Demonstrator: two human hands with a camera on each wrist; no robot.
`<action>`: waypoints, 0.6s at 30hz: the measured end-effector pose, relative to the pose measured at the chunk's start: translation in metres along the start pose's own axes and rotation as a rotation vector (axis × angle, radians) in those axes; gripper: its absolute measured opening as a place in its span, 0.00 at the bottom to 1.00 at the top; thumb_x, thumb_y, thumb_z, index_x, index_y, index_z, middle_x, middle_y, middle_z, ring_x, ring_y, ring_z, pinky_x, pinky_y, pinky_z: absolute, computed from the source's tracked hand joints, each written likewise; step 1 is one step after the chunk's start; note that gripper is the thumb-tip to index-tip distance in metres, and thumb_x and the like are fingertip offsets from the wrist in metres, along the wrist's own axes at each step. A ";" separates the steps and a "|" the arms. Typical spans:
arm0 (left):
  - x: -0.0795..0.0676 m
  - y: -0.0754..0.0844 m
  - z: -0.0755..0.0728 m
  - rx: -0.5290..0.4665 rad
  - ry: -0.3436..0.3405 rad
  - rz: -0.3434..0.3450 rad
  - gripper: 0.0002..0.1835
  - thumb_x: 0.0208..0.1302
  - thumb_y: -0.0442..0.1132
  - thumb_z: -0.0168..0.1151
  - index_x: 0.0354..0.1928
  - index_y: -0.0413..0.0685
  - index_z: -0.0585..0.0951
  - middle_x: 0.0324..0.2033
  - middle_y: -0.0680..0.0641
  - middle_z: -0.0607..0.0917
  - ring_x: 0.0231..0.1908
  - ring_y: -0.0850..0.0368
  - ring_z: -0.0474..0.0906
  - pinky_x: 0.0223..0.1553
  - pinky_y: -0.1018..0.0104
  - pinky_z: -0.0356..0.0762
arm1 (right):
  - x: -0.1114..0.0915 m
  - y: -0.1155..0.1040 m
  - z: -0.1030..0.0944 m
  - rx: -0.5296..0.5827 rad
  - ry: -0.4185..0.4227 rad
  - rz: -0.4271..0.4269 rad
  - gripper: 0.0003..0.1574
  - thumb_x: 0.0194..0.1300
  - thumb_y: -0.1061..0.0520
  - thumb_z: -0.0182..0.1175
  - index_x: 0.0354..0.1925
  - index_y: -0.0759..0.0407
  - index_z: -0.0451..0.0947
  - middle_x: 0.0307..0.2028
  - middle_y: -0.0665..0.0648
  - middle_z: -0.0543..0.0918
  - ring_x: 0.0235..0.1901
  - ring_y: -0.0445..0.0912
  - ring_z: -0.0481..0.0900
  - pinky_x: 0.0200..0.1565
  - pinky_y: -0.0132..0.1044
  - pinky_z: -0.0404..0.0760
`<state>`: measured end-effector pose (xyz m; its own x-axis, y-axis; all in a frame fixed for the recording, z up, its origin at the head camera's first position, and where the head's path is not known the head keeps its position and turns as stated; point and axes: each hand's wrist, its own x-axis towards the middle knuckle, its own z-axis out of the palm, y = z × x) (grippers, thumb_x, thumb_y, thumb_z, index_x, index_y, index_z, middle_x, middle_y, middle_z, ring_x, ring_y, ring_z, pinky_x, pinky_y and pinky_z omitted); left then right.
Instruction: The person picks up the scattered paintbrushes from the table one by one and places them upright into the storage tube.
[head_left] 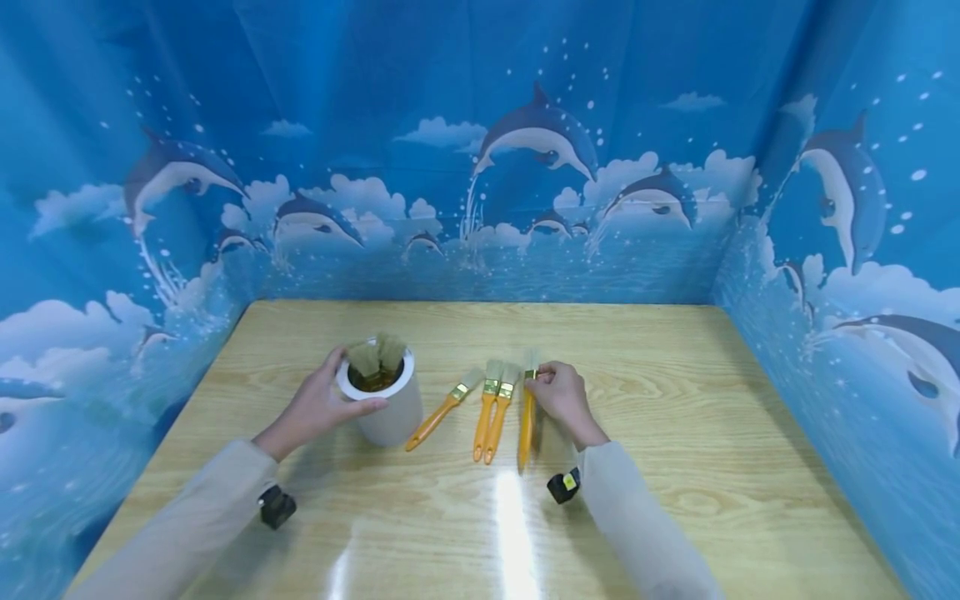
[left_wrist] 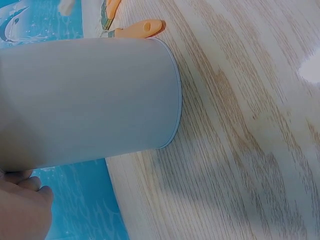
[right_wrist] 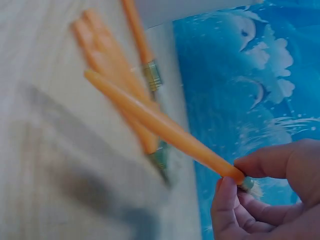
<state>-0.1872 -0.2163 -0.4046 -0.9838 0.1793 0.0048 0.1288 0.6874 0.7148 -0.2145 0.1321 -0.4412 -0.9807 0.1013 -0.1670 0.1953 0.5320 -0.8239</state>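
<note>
A pale grey cylindrical canister point(head_left: 390, 415) with a white rim stands left of the table's middle, bristle ends of brushes point(head_left: 377, 357) poking up inside it. My left hand point(head_left: 318, 404) holds the canister near the top, thumb across its front; the left wrist view shows its smooth wall point(left_wrist: 95, 95). Between thumb and fingers, my right hand point(head_left: 561, 395) pinches an orange-handled paintbrush point(head_left: 527, 425) near its metal ferrule, bristles away from me. In the right wrist view the handle point(right_wrist: 165, 135) hangs above the table, casting a shadow.
Two paintbrushes point(head_left: 496, 421) lie side by side left of my right hand. Another paintbrush point(head_left: 437, 422) lies slanted next to the canister. The wood-grain table point(head_left: 712, 417) is bordered at back and sides by blue dolphin-print curtains point(head_left: 420, 100).
</note>
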 end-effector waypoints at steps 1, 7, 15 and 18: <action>0.000 0.000 0.000 -0.001 0.001 0.001 0.59 0.50 0.59 0.72 0.72 0.34 0.50 0.65 0.28 0.64 0.62 0.31 0.64 0.58 0.36 0.67 | 0.000 -0.004 -0.002 0.014 -0.002 -0.003 0.26 0.63 0.56 0.62 0.57 0.68 0.73 0.41 0.61 0.81 0.36 0.49 0.80 0.35 0.37 0.80; 0.000 0.000 0.000 -0.008 0.001 0.005 0.59 0.49 0.58 0.73 0.72 0.35 0.51 0.65 0.28 0.64 0.62 0.31 0.64 0.58 0.36 0.66 | 0.002 -0.027 -0.009 0.102 -0.018 -0.046 0.25 0.65 0.55 0.59 0.57 0.65 0.72 0.42 0.61 0.80 0.38 0.53 0.83 0.40 0.42 0.83; 0.000 0.000 0.000 -0.004 0.000 0.001 0.60 0.49 0.58 0.73 0.72 0.34 0.50 0.65 0.28 0.63 0.63 0.31 0.63 0.59 0.36 0.66 | 0.000 -0.070 -0.008 0.223 -0.020 -0.151 0.21 0.65 0.54 0.59 0.53 0.64 0.74 0.42 0.60 0.79 0.41 0.57 0.83 0.39 0.39 0.84; 0.000 0.000 0.000 0.000 0.000 0.000 0.60 0.49 0.58 0.73 0.72 0.34 0.49 0.65 0.27 0.63 0.63 0.31 0.63 0.59 0.36 0.66 | -0.005 -0.086 -0.006 0.284 -0.042 -0.208 0.22 0.66 0.55 0.59 0.55 0.65 0.73 0.43 0.62 0.80 0.42 0.58 0.82 0.40 0.39 0.84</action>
<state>-0.1874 -0.2162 -0.4047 -0.9838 0.1790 0.0051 0.1287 0.6872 0.7150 -0.2269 0.0906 -0.3663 -0.9997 -0.0222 0.0031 -0.0092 0.2818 -0.9594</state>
